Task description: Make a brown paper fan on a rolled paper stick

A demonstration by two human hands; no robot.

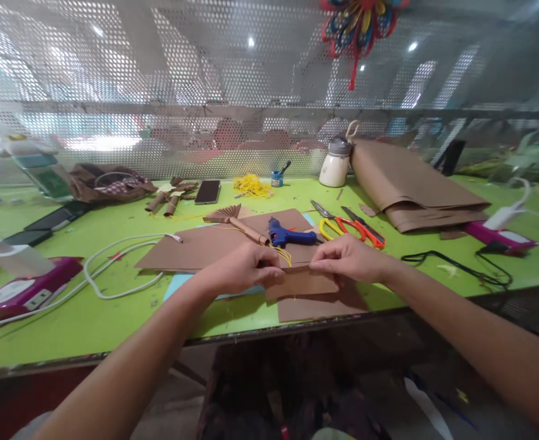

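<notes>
My left hand [246,267] and my right hand [351,256] pinch the upper edge of a small brown paper strip [304,284] near the table's front edge, one at each side. Below the strip lies another brown paper sheet [322,310]. A larger brown sheet [182,249] spreads out behind my hands. On it rest a blue glue gun [297,236], just beyond my fingers, and a pleated paper fan piece with a rolled stem [246,230]. Yellow string [282,254] passes between my hands. What my fingertips press is partly hidden.
Orange-handled scissors [363,229] and yellow-handled scissors [329,227] lie to the right. Folded brown paper [411,183] and a white bottle [334,166] stand behind. A white cable [88,275] loops at left beside a purple power strip [31,290]. A phone [208,192] lies farther back.
</notes>
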